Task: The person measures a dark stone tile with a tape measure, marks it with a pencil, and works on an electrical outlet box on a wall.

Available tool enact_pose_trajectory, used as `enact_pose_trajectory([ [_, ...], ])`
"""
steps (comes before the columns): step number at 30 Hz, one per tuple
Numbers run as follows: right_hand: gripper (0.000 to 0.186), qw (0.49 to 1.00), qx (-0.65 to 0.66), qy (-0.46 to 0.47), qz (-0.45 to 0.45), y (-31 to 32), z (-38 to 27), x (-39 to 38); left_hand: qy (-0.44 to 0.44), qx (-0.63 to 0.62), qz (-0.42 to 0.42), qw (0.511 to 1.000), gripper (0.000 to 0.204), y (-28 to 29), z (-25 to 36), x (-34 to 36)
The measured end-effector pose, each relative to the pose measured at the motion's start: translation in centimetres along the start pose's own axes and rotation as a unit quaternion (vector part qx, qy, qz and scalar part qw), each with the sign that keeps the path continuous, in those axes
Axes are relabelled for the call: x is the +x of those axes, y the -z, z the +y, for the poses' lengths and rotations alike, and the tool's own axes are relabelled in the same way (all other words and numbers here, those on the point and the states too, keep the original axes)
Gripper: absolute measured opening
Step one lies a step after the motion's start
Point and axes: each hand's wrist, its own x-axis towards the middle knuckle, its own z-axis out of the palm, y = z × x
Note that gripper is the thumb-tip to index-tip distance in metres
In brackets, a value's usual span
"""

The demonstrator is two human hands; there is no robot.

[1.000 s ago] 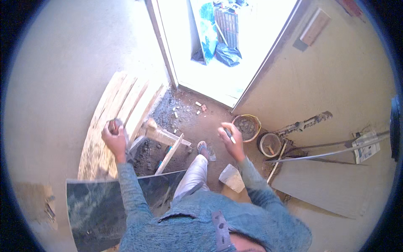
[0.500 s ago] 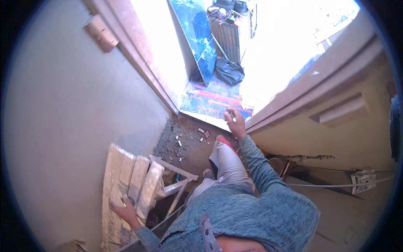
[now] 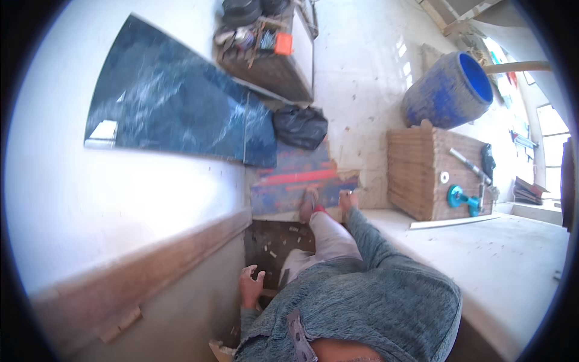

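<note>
My left hand (image 3: 250, 285) hangs low beside the wooden door frame (image 3: 151, 265), fingers spread and slightly curled, holding nothing. My right hand (image 3: 347, 198) reaches forward to the corner of the white wall (image 3: 386, 223) at the doorway; it is small in view and its fingers are hard to read. My leg in light trousers (image 3: 325, 238) steps over the dark rubble-strewn threshold (image 3: 274, 241), with a sandalled foot (image 3: 309, 204) on a red and blue mat (image 3: 295, 181).
A long dark blue marble slab (image 3: 175, 120) leans on the left wall. Beyond lie a black bag (image 3: 300, 127), a cluttered cabinet (image 3: 271, 57), a blue barrel (image 3: 449, 90) and a woven box (image 3: 422, 169) bearing a teal tool (image 3: 461, 196).
The view has swung from the inner room through the doorway to the bright tiled area. My left hand rose beside the frame; my right hand stayed out ahead at the wall corner.
</note>
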Motion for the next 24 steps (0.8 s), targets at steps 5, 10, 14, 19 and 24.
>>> enact_pose_trajectory([
  [5, 0.034, 0.986, 0.144, -0.058, 0.064, 10.4, -6.3, 3.0, -0.036, 0.071, -0.071, 0.994, 0.039, 0.8, 8.1, 16.0],
  [10, 0.026, 0.950, 0.213, -0.049, 0.223, 23.5, -11.8, 11.8, -0.146, 0.139, -0.166, 0.965, 0.044, -3.6, 19.7, 32.2],
  [14, 0.028, 0.915, 0.348, -0.050, 0.200, 33.3, -21.8, 19.4, -0.174, 0.112, -0.203, 0.957, 0.042, -8.5, 33.5, 42.5],
  [19, 0.034, 0.904, 0.370, -0.016, 0.213, 44.1, -33.5, 33.9, -0.199, 0.098, -0.241, 0.945, 0.039, -18.0, 47.1, 54.5],
  [24, 0.042, 0.967, 0.137, -0.006, 0.214, 53.5, -33.2, 51.9, -0.268, 0.180, -0.325, 0.889, 0.038, -27.6, 64.4, 66.1],
])
